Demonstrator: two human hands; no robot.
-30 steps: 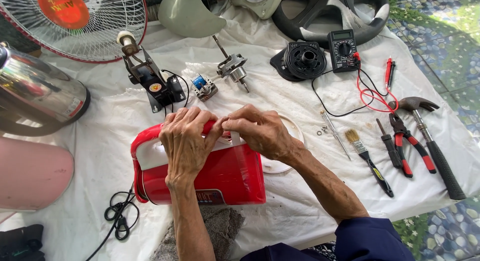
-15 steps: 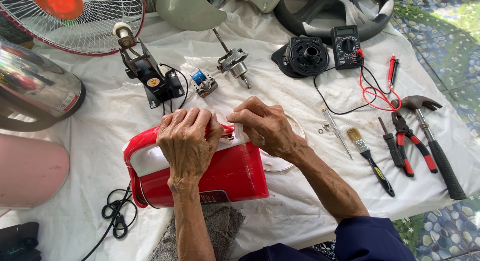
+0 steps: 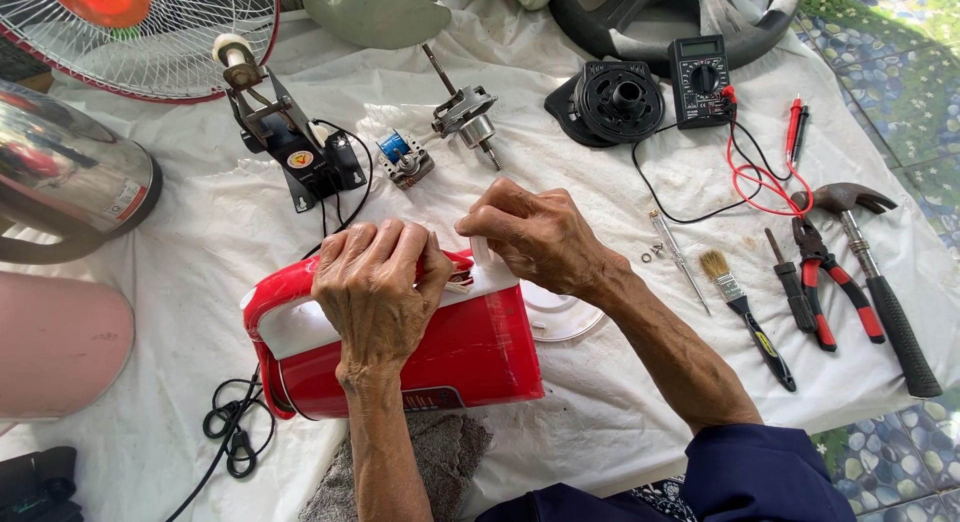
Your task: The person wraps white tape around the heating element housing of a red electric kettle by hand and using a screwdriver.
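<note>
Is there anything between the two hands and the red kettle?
Nothing visible. The left hand lies on the red kettle near its handle, and the right hand grips the white part at its top.

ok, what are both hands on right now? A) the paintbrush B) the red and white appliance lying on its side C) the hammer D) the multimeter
B: the left hand and right hand both rest on top of the red and white appliance; the tools lie untouched to the right.

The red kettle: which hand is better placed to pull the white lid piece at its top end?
The right hand, probably. Its fingertips already pinch the white lid piece, while the left hand lies over the red kettle near its handle, steadying it.
</note>
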